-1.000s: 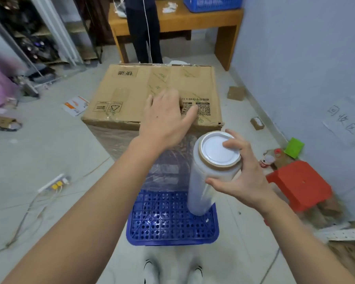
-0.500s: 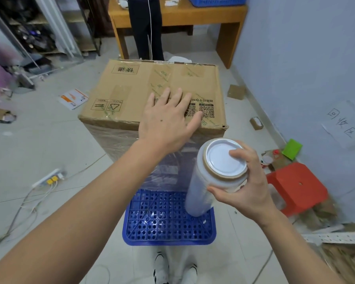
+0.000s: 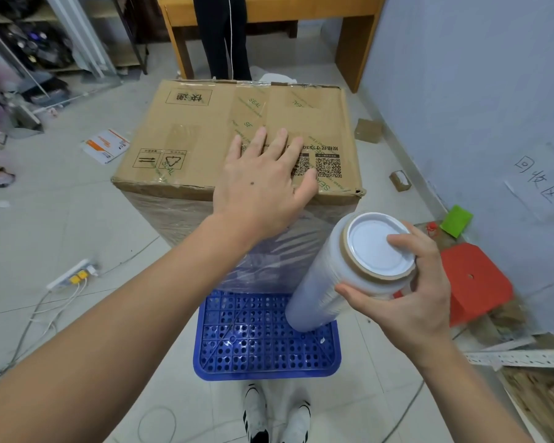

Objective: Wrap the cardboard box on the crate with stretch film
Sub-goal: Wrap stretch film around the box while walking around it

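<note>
cardboard box sits on the blue crate. left hand lies flat on top, likely steadying it; right hand grips the stretch film roll upright beside the wrapped side.

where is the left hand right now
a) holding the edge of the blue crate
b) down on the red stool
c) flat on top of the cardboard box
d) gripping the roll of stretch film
c: the left hand lies with straight, spread fingers on top of the cardboard box, while the right hand grips the stretch film roll.
</note>
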A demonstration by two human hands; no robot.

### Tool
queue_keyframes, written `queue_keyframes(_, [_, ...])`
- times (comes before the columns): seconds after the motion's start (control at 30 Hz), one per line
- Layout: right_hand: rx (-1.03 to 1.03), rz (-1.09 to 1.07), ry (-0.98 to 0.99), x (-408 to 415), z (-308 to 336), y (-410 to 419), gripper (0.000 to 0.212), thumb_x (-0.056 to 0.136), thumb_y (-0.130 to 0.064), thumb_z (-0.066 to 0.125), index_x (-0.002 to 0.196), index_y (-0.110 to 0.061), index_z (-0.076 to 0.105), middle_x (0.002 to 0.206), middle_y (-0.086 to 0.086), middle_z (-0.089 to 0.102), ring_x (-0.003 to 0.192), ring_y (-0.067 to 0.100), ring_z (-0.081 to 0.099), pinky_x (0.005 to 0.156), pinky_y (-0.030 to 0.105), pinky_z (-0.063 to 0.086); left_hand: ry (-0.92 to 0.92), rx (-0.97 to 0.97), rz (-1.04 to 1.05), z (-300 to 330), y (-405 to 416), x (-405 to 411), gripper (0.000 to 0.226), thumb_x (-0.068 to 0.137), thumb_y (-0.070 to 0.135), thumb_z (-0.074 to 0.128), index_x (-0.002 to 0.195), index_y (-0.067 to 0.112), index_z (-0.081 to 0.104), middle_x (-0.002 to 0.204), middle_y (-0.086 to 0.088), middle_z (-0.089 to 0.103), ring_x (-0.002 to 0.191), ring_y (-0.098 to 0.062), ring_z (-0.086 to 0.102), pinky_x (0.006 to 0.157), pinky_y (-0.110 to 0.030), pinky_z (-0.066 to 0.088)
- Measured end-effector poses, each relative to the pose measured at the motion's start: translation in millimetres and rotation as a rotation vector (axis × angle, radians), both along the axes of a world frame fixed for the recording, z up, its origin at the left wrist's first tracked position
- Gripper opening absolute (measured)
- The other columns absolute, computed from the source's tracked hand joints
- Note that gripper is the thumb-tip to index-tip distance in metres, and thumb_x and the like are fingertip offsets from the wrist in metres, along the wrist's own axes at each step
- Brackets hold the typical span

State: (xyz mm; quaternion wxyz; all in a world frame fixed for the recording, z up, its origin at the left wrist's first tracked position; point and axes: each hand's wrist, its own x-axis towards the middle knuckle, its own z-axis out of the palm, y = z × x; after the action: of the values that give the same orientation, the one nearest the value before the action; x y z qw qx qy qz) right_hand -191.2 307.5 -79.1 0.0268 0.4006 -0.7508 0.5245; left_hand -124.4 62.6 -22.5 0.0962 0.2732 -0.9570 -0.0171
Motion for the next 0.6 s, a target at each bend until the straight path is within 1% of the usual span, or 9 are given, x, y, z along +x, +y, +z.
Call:
queue_keyframes(0.03, [-0.006, -0.019, -0.001, 2, 0, 0, 0.079, 0.058, -0.049, 0.090, 0.122, -0.024, 0.052, 0.140, -0.011, 0.051, 0.135, 0.025, 0.051, 0.108, 0.042, 0.046, 0.002, -0.001, -0.003, 0, -1, 1, 0.070, 0.102, 0.062, 0.014, 0.163, 0.030, 0.026, 0.170, 0.002, 0.026, 0.159, -0.025, 0.017, 0.128, -0.053, 0.011])
queue_keyframes(0.07, [-0.009, -0.033, -0.004, 5, 1, 1, 0.079, 0.057, -0.048, 0.091, 0.122, -0.024, 0.053, 0.140, -0.012, 0.051, 0.134, 0.026, 0.051, 0.107, 0.047, 0.047, 0.003, -0.003, -0.007, -1, -1, 3, 0.070, 0.102, 0.062, 0.014, 0.163, 0.030, 0.027, 0.170, 0.002, 0.026, 0.159, -0.025, 0.018, 0.128, -0.053, 0.012])
queue_keyframes(0.17, [-0.005, -0.078, -0.042, 10, -1, 4, 0.079, 0.056, -0.049, 0.091, 0.122, -0.025, 0.054, 0.141, -0.006, 0.053, 0.135, 0.025, 0.052, 0.104, 0.055, 0.048, 0.004, -0.018, -0.012, -1, -4, 6, 0.071, 0.101, 0.062, 0.014, 0.162, 0.030, 0.029, 0.169, 0.001, 0.029, 0.158, -0.026, 0.021, 0.128, -0.053, 0.013])
queue_keyframes(0.23, [-0.008, -0.117, -0.091, 13, 0, 7, 0.079, 0.055, -0.051, 0.091, 0.122, -0.027, 0.055, 0.141, -0.004, 0.055, 0.135, 0.023, 0.052, 0.105, 0.057, 0.047, 0.006, -0.028, -0.016, -1, -6, 7, 0.071, 0.100, 0.062, 0.013, 0.161, 0.030, 0.032, 0.168, 0.001, 0.032, 0.157, -0.026, 0.023, 0.128, -0.053, 0.014])
queue_keyframes(0.27, [-0.012, -0.130, -0.103, 13, 2, 8, 0.079, 0.055, -0.051, 0.091, 0.122, -0.028, 0.056, 0.140, -0.006, 0.055, 0.135, 0.022, 0.052, 0.107, 0.055, 0.046, 0.009, -0.033, -0.018, -1, -7, 8, 0.072, 0.100, 0.062, 0.013, 0.161, 0.029, 0.033, 0.168, 0.000, 0.033, 0.157, -0.027, 0.024, 0.128, -0.053, 0.014])
queue_keyframes(0.33, [-0.012, -0.141, -0.078, 13, 6, 10, 0.078, 0.056, -0.052, 0.089, 0.121, -0.026, 0.056, 0.138, -0.012, 0.055, 0.133, 0.016, 0.052, 0.110, 0.042, 0.044, 0.010, -0.039, -0.022, 0, -9, 10, 0.073, 0.099, 0.062, 0.013, 0.160, 0.029, 0.035, 0.167, 0.000, 0.035, 0.156, -0.027, 0.026, 0.127, -0.053, 0.015])
queue_keyframes(0.37, [-0.012, -0.138, -0.060, 13, 8, 10, 0.078, 0.057, -0.052, 0.089, 0.122, -0.024, 0.056, 0.138, -0.011, 0.055, 0.133, 0.015, 0.053, 0.109, 0.038, 0.043, 0.010, -0.040, -0.025, 0, -10, 10, 0.073, 0.099, 0.062, 0.013, 0.160, 0.029, 0.036, 0.167, -0.001, 0.035, 0.156, -0.027, 0.026, 0.127, -0.053, 0.016])
queue_keyframes(0.47, [-0.010, -0.125, -0.048, 10, 14, 8, 0.079, 0.056, -0.049, 0.091, 0.122, -0.023, 0.055, 0.140, -0.002, 0.055, 0.135, 0.019, 0.051, 0.110, 0.040, 0.043, 0.010, -0.035, -0.035, 1, -9, 13, 0.074, 0.098, 0.061, 0.013, 0.160, 0.028, 0.037, 0.166, -0.001, 0.036, 0.156, -0.027, 0.027, 0.127, -0.053, 0.016])
queue_keyframes(0.6, [0.024, -0.148, -0.064, 6, 23, 3, 0.082, 0.053, -0.048, 0.093, 0.122, -0.025, 0.056, 0.139, 0.004, 0.056, 0.130, 0.012, 0.054, 0.107, 0.033, 0.045, -0.004, -0.033, -0.058, -2, -4, 17, 0.075, 0.098, 0.062, 0.013, 0.160, 0.027, 0.037, 0.167, -0.001, 0.035, 0.156, -0.027, 0.026, 0.127, -0.053, 0.015])
